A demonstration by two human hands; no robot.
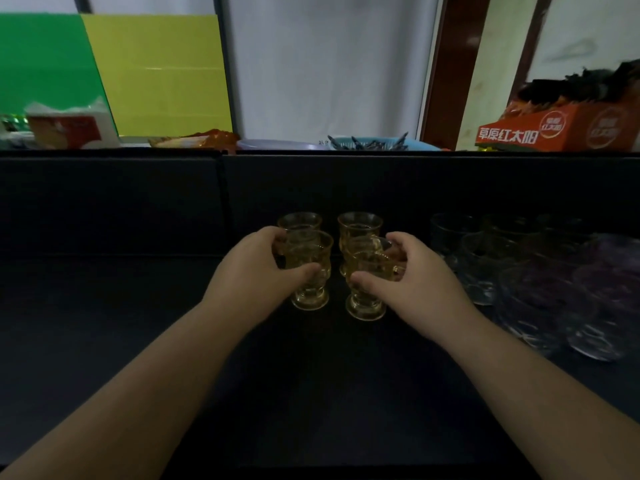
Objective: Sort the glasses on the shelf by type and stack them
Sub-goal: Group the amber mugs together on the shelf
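Gripping near amber stacks at shelf (311, 393) centre: left hand (258, 268) on left stack (310, 268); right hand (408, 278) on right stack (367, 278), fingers curled round each; amber apparently sorted; clear glasses (485, 258) far right seemingly unstacked.

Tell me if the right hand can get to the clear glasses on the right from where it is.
Probably yes. The right hand grips an amber glass, so it must let go first. The clear glasses stand just to its right on the dark shelf, with nothing between them.
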